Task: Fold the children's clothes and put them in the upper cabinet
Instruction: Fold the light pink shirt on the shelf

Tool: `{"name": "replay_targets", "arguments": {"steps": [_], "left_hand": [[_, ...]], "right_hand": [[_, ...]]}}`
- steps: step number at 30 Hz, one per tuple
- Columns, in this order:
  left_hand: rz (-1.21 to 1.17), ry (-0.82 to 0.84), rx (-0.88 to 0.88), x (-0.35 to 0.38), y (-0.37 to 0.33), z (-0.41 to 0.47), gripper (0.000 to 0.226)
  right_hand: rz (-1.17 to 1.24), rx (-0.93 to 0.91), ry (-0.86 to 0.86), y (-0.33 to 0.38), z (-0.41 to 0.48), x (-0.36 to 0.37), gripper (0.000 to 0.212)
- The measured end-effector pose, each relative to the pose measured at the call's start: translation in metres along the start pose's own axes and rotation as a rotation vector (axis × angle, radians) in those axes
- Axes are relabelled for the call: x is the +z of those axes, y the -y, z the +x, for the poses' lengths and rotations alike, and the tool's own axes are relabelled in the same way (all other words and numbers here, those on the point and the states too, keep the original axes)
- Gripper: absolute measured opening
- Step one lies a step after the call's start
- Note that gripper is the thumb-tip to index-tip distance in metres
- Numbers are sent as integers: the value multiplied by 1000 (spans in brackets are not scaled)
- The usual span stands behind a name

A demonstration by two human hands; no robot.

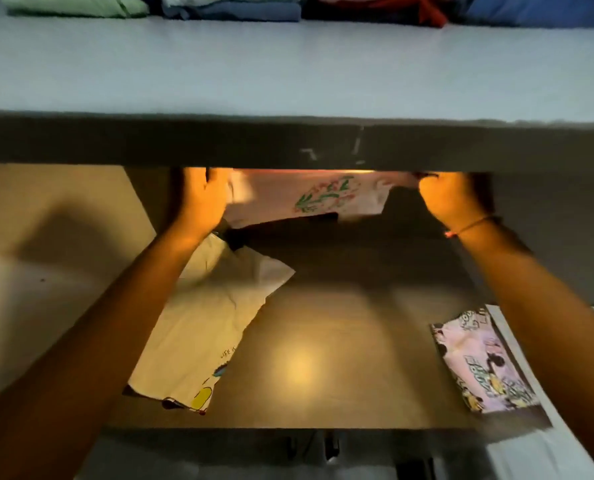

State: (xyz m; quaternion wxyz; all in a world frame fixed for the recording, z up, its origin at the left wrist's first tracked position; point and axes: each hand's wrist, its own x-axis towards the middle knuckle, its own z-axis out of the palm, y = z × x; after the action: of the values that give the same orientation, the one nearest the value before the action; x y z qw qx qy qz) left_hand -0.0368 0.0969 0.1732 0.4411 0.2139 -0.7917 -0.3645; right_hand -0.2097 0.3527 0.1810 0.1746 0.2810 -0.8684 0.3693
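I hold a white child's garment with a green and pink flower print (316,197) stretched between both hands, just under the front edge of the cabinet shelf (288,143). My left hand (203,199) grips its left end and my right hand (453,199) grips its right end. The garment's upper part is hidden behind the shelf edge. On the brown table (323,341) below lie a cream shirt with a yellow cartoon print (205,327) at the left and a folded pink cartoon-print garment (482,362) at the right edge.
On the pale shelf surface (288,71) at the top stand folded stacks: a green one (77,3), a blue one (233,8), a red one (378,8) and another blue one (537,10). A white surface (548,455) lies beside the table at the lower right.
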Motion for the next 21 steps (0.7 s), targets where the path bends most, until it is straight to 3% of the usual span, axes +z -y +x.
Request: {"name": "replay_targets", "arguments": {"steps": [2,4,8,11,16,21], "left_hand": [[44,88,164,-7,9,-38,14],[126,270,212,-8,34,-83,17],[299,656,106,-7,87,-188,25],[414,878,60,-14,110,-242,21],[384,815,65,-11,103,-258,28],[435,897,112,76,95,-230,61]], "right_hand": [[60,-14,-56,-28,-40,-13,45],[-74,-9,79,-58,-92,-13,54],[-136,121,425,-108,-202,13,55],[-200,95,615,-122,-260,14,64],[-120,55,803,-121,-283,-6,78],[-76,168,673,-118,-232,43,61]]}}
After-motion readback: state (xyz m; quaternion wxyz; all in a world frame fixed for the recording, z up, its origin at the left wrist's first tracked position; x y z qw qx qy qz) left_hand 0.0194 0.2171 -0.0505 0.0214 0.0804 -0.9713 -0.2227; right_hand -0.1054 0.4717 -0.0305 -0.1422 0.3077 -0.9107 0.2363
